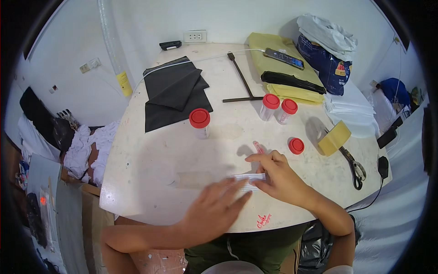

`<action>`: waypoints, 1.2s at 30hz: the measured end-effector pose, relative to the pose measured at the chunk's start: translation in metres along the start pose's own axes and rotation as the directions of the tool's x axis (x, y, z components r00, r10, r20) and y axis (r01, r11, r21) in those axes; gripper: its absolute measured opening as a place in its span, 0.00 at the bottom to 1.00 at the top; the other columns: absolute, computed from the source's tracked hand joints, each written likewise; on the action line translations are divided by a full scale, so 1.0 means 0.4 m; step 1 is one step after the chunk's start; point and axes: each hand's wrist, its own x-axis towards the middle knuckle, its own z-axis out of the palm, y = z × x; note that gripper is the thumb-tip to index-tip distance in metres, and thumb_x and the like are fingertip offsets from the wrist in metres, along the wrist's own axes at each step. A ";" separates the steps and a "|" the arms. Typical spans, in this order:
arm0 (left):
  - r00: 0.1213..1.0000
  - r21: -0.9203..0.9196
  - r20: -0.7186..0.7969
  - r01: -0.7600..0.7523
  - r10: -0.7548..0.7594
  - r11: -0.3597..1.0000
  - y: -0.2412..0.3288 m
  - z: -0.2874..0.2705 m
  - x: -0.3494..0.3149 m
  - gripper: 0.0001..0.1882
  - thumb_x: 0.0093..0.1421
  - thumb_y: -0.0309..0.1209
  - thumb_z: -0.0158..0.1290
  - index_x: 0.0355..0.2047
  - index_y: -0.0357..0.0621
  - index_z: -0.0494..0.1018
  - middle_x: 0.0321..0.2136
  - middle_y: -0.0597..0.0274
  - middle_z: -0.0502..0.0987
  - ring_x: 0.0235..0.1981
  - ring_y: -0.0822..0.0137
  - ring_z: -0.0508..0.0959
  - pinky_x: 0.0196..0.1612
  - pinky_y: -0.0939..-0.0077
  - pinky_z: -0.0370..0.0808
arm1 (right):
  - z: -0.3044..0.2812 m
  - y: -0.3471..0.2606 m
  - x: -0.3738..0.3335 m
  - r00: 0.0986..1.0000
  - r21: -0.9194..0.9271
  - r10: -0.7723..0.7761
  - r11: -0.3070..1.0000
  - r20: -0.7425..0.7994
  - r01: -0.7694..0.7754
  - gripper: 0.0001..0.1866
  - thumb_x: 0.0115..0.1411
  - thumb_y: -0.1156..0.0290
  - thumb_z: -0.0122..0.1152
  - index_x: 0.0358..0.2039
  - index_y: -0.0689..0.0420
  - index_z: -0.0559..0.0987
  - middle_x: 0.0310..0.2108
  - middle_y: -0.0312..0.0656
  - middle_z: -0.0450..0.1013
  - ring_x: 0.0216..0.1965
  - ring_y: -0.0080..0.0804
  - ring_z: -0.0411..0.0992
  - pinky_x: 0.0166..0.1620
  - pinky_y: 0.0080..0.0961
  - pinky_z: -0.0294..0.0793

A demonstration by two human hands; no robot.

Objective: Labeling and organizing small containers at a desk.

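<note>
A small lined white paper strip (248,177) lies flat near the front of the table. My left hand (214,205), slightly blurred, stretches its fingers over the strip's left and lower part, holding nothing. At the strip's right end my right hand (278,176) has its thumb and bent fingers closed about the edge. To the left lies a see-through, brownish flat piece (196,179); whether it is tape or a plastic tube I cannot tell. Just beyond my right hand is a red and clear pen (258,147), its lower end hidden by the fingers. A loose red lid (296,146) sits to the right.
Red-lidded clear jars (199,119) (270,106) (288,111) stand farther back. Yellow tape (335,138) and black scissors (355,171) lie right. Folded black sheets (175,91), a dark T-shaped bar (242,77), yellow sheets (292,84) with a phone (284,58), and a blue sack (324,59) are behind.
</note>
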 end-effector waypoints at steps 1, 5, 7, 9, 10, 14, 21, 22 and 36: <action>0.994 -0.059 0.052 -0.088 0.091 0.994 0.008 0.004 -0.002 0.20 0.55 0.31 0.58 0.49 0.45 0.74 0.52 0.56 0.70 0.47 0.64 0.71 0.44 0.73 0.73 | 0.000 -0.001 0.000 1.000 0.004 0.000 1.000 0.001 0.000 0.28 0.52 0.77 0.66 0.54 0.50 0.70 0.35 0.39 0.72 0.39 0.34 0.66 0.46 0.30 0.66; 0.980 -0.090 0.167 -0.097 0.111 0.991 0.015 0.038 -0.001 0.22 0.56 0.34 0.57 0.49 0.37 0.72 0.48 0.57 0.71 0.47 0.64 0.73 0.45 0.74 0.73 | -0.020 -0.025 -0.011 0.996 -0.139 -0.065 0.989 -0.058 0.057 0.27 0.51 0.75 0.66 0.53 0.53 0.71 0.35 0.42 0.70 0.41 0.39 0.65 0.47 0.33 0.66; 0.975 0.012 0.145 -0.174 0.170 0.985 -0.005 0.049 -0.002 0.22 0.56 0.35 0.57 0.48 0.34 0.72 0.45 0.57 0.73 0.45 0.64 0.74 0.45 0.75 0.73 | -0.032 -0.033 -0.029 0.988 -0.228 -0.102 0.971 -0.119 0.073 0.26 0.52 0.74 0.66 0.52 0.54 0.71 0.34 0.44 0.69 0.40 0.42 0.66 0.47 0.35 0.66; 0.973 0.026 0.135 -0.192 0.187 0.981 -0.016 0.050 -0.011 0.22 0.57 0.35 0.57 0.48 0.34 0.72 0.45 0.57 0.72 0.45 0.65 0.74 0.45 0.76 0.73 | -0.043 -0.023 -0.051 0.984 -0.308 -0.010 0.950 -0.180 -0.047 0.24 0.52 0.75 0.63 0.51 0.56 0.71 0.35 0.48 0.69 0.39 0.47 0.67 0.46 0.37 0.68; 0.972 0.042 0.120 -0.210 0.204 0.977 -0.015 0.051 -0.012 0.22 0.57 0.35 0.56 0.49 0.34 0.72 0.45 0.57 0.72 0.45 0.65 0.73 0.45 0.77 0.73 | -0.043 -0.018 -0.059 0.984 -0.312 -0.004 0.949 -0.180 -0.053 0.24 0.52 0.75 0.63 0.51 0.56 0.71 0.35 0.48 0.69 0.39 0.47 0.67 0.46 0.37 0.68; 0.959 0.057 0.138 -0.258 0.248 0.965 -0.016 0.053 0.001 0.21 0.56 0.32 0.55 0.49 0.34 0.73 0.45 0.58 0.72 0.44 0.66 0.73 0.45 0.77 0.73 | -0.029 -0.003 -0.068 0.984 -0.276 0.108 0.950 -0.139 -0.143 0.25 0.52 0.78 0.60 0.52 0.58 0.69 0.35 0.49 0.68 0.35 0.49 0.70 0.41 0.36 0.72; 0.975 0.008 0.096 -0.202 0.201 0.979 -0.023 0.033 0.019 0.25 0.55 0.28 0.51 0.55 0.36 0.69 0.53 0.51 0.69 0.39 0.68 0.76 0.42 0.82 0.75 | -0.102 0.004 -0.096 0.984 0.273 0.128 0.949 0.127 -0.158 0.23 0.55 0.82 0.54 0.52 0.61 0.67 0.38 0.43 0.73 0.33 0.31 0.75 0.35 0.25 0.74; 0.981 0.001 0.067 -0.185 0.185 0.983 -0.019 0.031 0.020 0.25 0.56 0.28 0.50 0.56 0.36 0.68 0.56 0.48 0.68 0.38 0.69 0.77 0.41 0.83 0.75 | -0.131 -0.015 -0.106 0.983 0.269 0.124 0.950 0.134 -0.157 0.23 0.55 0.82 0.54 0.52 0.61 0.67 0.38 0.43 0.73 0.33 0.31 0.75 0.35 0.25 0.74; 0.933 -0.001 -0.081 -0.351 0.350 0.936 0.045 -0.051 -0.043 0.12 0.58 0.40 0.52 0.23 0.47 0.71 0.28 0.62 0.73 0.34 0.64 0.70 0.31 0.70 0.64 | -0.122 -0.152 -0.157 0.729 0.326 -0.253 0.944 0.636 0.043 0.12 0.57 0.77 0.56 0.41 0.54 0.69 0.22 0.42 0.68 0.18 0.35 0.72 0.18 0.28 0.68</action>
